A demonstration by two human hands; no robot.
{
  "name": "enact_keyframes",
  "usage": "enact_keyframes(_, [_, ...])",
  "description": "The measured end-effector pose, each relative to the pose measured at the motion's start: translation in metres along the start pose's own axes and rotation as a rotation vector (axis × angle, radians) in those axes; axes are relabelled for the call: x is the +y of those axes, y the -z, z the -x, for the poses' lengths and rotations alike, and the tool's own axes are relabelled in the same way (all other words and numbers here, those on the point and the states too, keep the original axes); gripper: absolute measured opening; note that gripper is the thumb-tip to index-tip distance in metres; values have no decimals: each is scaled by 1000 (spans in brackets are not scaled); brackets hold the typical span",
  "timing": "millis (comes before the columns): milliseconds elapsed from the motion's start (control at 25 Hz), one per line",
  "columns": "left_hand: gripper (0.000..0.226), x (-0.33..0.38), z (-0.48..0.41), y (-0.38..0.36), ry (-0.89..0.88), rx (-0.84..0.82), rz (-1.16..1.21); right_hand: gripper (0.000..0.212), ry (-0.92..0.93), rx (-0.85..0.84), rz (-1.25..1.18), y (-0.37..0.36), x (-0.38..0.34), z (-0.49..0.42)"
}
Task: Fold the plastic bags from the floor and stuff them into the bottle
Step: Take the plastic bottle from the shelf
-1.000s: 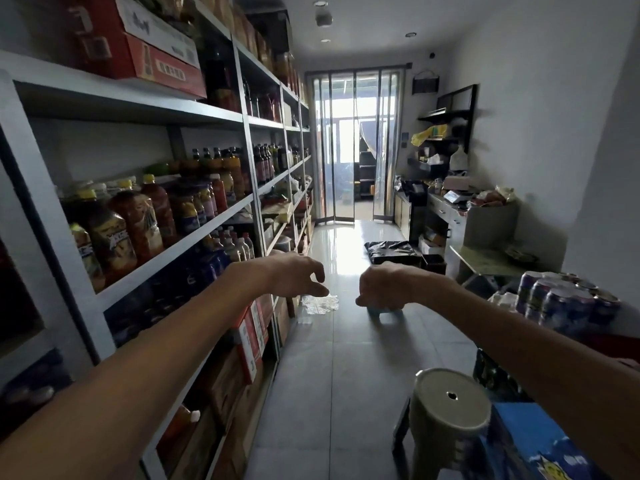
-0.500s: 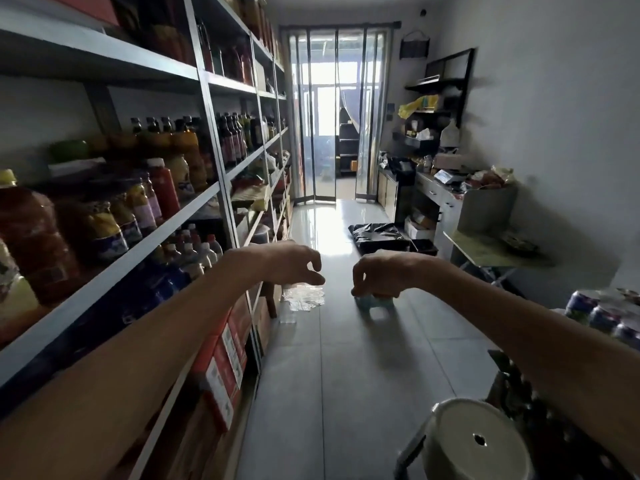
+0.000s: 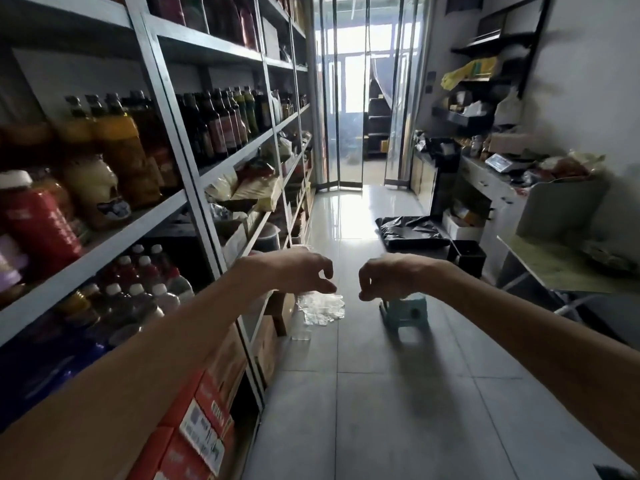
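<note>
Left hand [image 3: 298, 271], right hand [image 3: 391, 276] stretched forward — fingers loosely curled, holding nothing; plastic bags [image 3: 322, 306] on floor [image 3: 381, 393] beyond.

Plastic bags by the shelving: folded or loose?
Loose. The plastic bags lie in a crumpled, unfolded heap on the floor. The left hand and right hand hang above, holding nothing.

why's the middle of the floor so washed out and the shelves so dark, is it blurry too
Head view: backlight from the glass doors blows out the doorway and throws glare down the floor, leaving the shelves in shadow. Head view: the wide lens bows the shelf lines, the left-edge bottles look soft, and the clear bags are faint against the tiles.
</note>
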State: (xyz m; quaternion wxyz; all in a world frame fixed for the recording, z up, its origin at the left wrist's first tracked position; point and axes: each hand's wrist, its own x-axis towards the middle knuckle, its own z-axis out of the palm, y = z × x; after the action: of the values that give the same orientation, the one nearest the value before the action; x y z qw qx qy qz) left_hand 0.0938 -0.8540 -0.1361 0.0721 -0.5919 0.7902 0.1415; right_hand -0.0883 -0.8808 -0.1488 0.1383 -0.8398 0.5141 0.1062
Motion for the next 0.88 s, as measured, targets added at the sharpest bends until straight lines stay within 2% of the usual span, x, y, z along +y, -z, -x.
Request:
enact_keyframes(200, [41,-49,-127,44,45,17,48,29,38,-2,44,62,47,-124])
enact_keyframes(400, [42,-99,-264,58,32,27,75,28,30,-53,54,87,99,-249])
enact_keyframes(640, [43,-180,-449,91,32,18,107,22,84,41,126,126,158,-426])
enact_keyframes(720, [42,-207,-507,104,39,31,141,21,100,66,93,147,182,-484])
enact_keyframes(880, [41,-252,-613,111,81,-18,185,19,179,2,40,168,230,-600])
